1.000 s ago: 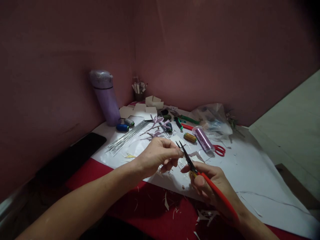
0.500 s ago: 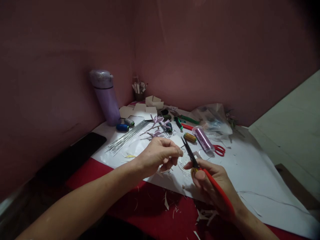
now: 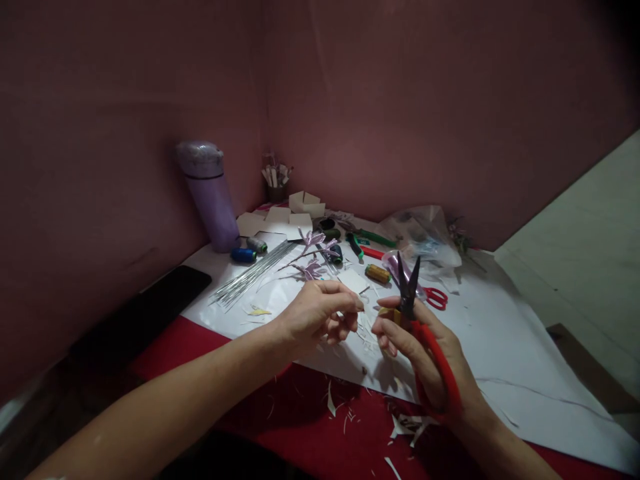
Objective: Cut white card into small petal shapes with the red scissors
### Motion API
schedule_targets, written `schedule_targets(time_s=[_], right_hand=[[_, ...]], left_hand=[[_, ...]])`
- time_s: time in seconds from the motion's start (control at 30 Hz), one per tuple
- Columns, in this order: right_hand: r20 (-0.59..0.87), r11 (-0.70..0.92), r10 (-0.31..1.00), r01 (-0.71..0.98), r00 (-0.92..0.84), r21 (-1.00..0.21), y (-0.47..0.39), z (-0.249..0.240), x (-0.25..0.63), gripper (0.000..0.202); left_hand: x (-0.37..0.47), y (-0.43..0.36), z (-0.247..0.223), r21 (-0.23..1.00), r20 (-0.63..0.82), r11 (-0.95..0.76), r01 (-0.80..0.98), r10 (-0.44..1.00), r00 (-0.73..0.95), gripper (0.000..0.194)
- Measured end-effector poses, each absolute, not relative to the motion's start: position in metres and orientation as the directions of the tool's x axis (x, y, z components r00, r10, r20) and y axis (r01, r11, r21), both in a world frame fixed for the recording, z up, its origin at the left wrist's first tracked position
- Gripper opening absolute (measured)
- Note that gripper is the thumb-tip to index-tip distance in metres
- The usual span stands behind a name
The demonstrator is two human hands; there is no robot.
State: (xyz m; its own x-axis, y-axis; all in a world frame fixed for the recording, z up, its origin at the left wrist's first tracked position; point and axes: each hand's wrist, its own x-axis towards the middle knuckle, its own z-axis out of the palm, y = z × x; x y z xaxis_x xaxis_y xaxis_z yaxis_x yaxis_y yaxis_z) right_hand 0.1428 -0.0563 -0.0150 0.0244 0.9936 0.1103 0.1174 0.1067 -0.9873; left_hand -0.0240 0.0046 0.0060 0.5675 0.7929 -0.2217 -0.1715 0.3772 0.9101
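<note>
My left hand (image 3: 320,312) is closed in a pinch above the white sheet (image 3: 505,347); whatever lies between its fingertips is too small to make out. In my right hand (image 3: 417,353) are scissors (image 3: 409,293) with red handles, their dark blades pointing up and parted. A small yellow piece (image 3: 388,314) shows by the right fingertips, and I cannot tell what it is. The two hands are close together without touching. Beneath them lie thin white scraps (image 3: 367,333), and more paper cuttings (image 3: 411,427) are on the red cloth (image 3: 280,420).
Behind the hands are a purple flower stem (image 3: 311,250), a bundle of wires (image 3: 255,277), a gold thread spool (image 3: 377,274) and green-handled pliers (image 3: 375,237). Left of these stand a purple bottle (image 3: 213,207), a blue spool (image 3: 243,255) and a dark flat object (image 3: 145,320). A plastic bag (image 3: 425,237) lies at the back right.
The scissors have turned more upright and moved right, and their blades have spread apart. My left hand stays pinched in nearly the same place.
</note>
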Motion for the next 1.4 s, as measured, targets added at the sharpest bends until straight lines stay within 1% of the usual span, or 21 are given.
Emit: schedule_targets(time_s=[0.13,0.3,0.4,0.47,0.5,0.6,0.67,0.77,0.83,0.9,0.93,1.03,1.1,1.3,1.4], right_hand=[[0.120,0.111,0.990,0.118,0.075,-0.987,-0.058,-0.013,0.140,0.029],[0.089,0.078,0.991,0.110,0.104,-0.991,-0.059,-0.008,0.137,0.027],[0.090,0.069,0.984,0.136,0.157,-0.988,-0.058,-0.009,0.139,0.026],[0.082,0.060,0.982,0.134,0.169,-0.989,-0.057,-0.010,0.141,0.027],[0.075,0.054,0.984,0.127,0.164,-0.990,-0.057,-0.010,0.142,0.028],[0.054,0.038,0.990,0.120,0.130,-0.992,-0.059,-0.010,0.141,0.028],[0.058,0.043,0.992,0.134,0.114,-0.990,-0.060,-0.009,0.140,0.029],[0.087,0.067,0.989,0.161,0.119,-0.985,-0.061,-0.009,0.139,0.029],[0.111,0.083,0.983,0.186,0.144,-0.979,-0.060,-0.010,0.140,0.028],[0.133,0.096,0.977,0.214,0.167,-0.972,-0.059,-0.010,0.140,0.028],[0.141,0.100,0.974,0.224,0.176,-0.969,-0.059,-0.010,0.139,0.028],[0.148,0.100,0.970,0.237,0.191,-0.966,-0.059,-0.010,0.139,0.028],[0.154,0.103,0.968,0.243,0.199,-0.964,-0.058,-0.010,0.140,0.028],[0.190,0.134,0.960,0.260,0.204,-0.956,-0.055,-0.015,0.144,0.027],[0.211,0.148,0.956,0.281,0.206,-0.948,-0.053,-0.017,0.145,0.027]], left_hand=[[-0.018,-0.001,0.003,0.920,-0.227,0.367,-0.136,0.784,0.577,0.008],[-0.014,-0.003,-0.001,0.916,-0.271,0.393,-0.084,0.757,0.595,0.009],[-0.014,-0.001,-0.002,0.904,-0.285,0.418,-0.087,0.742,0.607,0.022],[-0.016,0.000,-0.002,0.910,-0.279,0.405,-0.084,0.750,0.600,0.030],[-0.016,0.001,-0.002,0.922,-0.262,0.380,-0.077,0.758,0.597,0.030],[-0.018,0.002,-0.001,0.960,-0.194,0.278,-0.044,0.768,0.611,0.022],[-0.018,0.002,-0.001,0.972,-0.183,0.237,-0.007,0.767,0.615,0.019],[-0.019,0.005,0.003,0.979,-0.190,0.197,0.049,0.801,0.567,0.018],[-0.023,0.009,0.008,0.988,-0.156,0.128,0.088,0.842,0.517,0.015],[-0.031,0.016,0.013,0.981,-0.086,-0.014,0.193,0.861,0.501,0.010],[-0.035,0.020,0.015,0.960,-0.073,-0.087,0.268,0.842,0.534,0.009],[-0.047,0.030,0.019,0.890,-0.138,-0.192,0.413,0.750,0.647,0.010],[-0.051,0.035,0.020,0.867,-0.177,-0.207,0.453,0.722,0.669,0.010],[-0.053,0.039,0.014,0.857,-0.253,-0.172,0.486,0.682,0.687,0.004],[-0.055,0.043,0.011,0.829,-0.263,-0.195,0.524,0.691,0.674,0.008]])
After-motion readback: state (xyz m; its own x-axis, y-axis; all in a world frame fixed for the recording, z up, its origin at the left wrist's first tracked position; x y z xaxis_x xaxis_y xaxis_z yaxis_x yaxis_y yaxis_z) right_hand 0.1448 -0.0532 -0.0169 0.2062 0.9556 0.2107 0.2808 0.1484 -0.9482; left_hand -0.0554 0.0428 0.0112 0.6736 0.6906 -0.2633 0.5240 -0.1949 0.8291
